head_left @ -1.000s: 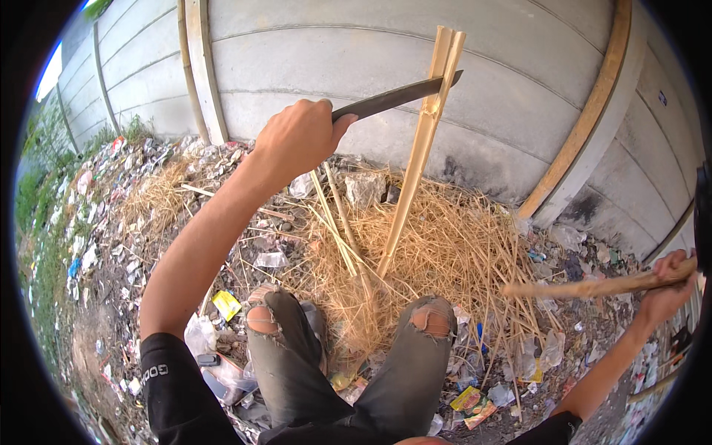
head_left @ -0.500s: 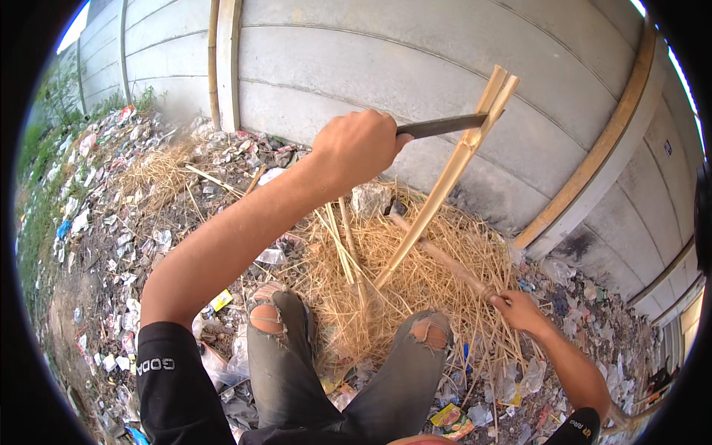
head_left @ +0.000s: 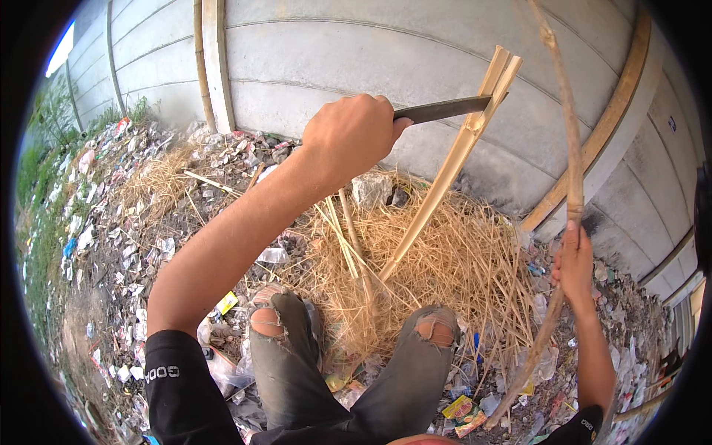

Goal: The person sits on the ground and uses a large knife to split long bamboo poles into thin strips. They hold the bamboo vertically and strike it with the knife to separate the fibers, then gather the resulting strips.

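My left hand (head_left: 348,139) is closed round the handle of a large knife (head_left: 445,110), held out ahead of me. Its dark blade is lodged in the upper part of a split bamboo pole (head_left: 437,189), which leans upright with its lower end in the straw (head_left: 445,252). To the right, my right hand (head_left: 575,265) grips a long wooden stick (head_left: 569,141) near its middle. That stick stands steeply, its upper end reaching past the top edge of the view and its lower end near the ground. The knife's handle is mostly hidden by my fingers.
A grey panel wall (head_left: 311,55) rises behind the straw, with a bamboo post (head_left: 204,70) against it. A stone (head_left: 371,190) and thin bamboo strips (head_left: 343,241) lie by the straw. Scattered litter (head_left: 111,274) covers the ground to the left. My knees (head_left: 267,321) are bent in front.
My right hand has risen and swung the stick from lying low across the straw to a steep upright position. The knife stays in the bamboo, both slightly higher in view.
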Available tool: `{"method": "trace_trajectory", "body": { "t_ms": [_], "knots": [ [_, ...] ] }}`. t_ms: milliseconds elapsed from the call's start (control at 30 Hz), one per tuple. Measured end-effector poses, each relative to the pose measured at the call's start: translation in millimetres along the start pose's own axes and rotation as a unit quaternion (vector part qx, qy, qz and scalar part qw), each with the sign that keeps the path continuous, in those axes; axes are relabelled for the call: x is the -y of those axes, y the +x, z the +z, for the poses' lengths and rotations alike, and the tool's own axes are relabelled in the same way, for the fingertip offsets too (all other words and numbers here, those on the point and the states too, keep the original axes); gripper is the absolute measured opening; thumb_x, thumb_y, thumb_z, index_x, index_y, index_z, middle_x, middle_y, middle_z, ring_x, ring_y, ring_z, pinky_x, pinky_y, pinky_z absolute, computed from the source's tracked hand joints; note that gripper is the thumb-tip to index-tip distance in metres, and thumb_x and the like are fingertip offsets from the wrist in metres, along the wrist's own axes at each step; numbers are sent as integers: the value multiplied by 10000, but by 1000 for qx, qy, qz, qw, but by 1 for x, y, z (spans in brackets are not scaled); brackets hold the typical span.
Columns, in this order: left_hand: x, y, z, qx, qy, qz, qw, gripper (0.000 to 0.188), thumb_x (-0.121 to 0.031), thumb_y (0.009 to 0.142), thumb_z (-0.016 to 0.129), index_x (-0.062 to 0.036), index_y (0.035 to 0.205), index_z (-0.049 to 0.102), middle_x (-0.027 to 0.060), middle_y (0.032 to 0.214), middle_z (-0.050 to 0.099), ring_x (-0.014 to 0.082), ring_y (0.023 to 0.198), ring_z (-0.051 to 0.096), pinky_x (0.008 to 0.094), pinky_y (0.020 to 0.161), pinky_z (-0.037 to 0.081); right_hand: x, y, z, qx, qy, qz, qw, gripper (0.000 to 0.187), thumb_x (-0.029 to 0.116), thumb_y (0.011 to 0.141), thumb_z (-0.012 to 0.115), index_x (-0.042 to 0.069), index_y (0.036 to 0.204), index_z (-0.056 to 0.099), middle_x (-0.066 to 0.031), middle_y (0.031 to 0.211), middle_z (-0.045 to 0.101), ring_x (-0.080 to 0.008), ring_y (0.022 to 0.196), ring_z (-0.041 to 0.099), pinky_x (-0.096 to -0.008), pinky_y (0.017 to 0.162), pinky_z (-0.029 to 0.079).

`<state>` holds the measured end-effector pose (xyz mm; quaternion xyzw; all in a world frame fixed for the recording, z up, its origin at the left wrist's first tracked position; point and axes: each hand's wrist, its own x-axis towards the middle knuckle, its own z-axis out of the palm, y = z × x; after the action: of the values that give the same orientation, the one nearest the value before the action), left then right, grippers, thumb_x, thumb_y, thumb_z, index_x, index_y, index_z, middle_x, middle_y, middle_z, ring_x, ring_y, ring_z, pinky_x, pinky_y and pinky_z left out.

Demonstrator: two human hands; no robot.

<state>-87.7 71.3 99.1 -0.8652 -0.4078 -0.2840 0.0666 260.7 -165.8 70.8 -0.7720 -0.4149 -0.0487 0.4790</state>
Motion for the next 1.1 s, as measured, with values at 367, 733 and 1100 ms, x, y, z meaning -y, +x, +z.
{"method": "trace_trajectory", "body": {
  "t_ms": [367,733,1100],
  "knots": [
    [-23,-6,-9,46,13,-20,999,534,-459,1052,502,15,880,677,117,620,637,281,554,667,406,523,558,-40,34,-113,-185,142,-108,966,469,525,1077,402,115,872,503,27,635,441,-66,481,443,-232,419,347],
    [-4,-13,-7,42,0,-31,999,540,-422,1064,498,14,801,680,102,582,632,243,533,666,379,514,566,8,2,-113,-90,17,-5,996,512,549,986,608,38,986,591,48,583,385,-46,437,395,-242,403,331],
    [36,-61,-28,234,-478,-188,825,470,-425,989,631,46,998,641,-5,599,515,76,427,482,251,374,422,-186,-52,-104,0,-451,146,881,618,465,1010,584,14,1425,503,-249,1309,579,-307,1177,609,-450,972,477]
  ]
}}
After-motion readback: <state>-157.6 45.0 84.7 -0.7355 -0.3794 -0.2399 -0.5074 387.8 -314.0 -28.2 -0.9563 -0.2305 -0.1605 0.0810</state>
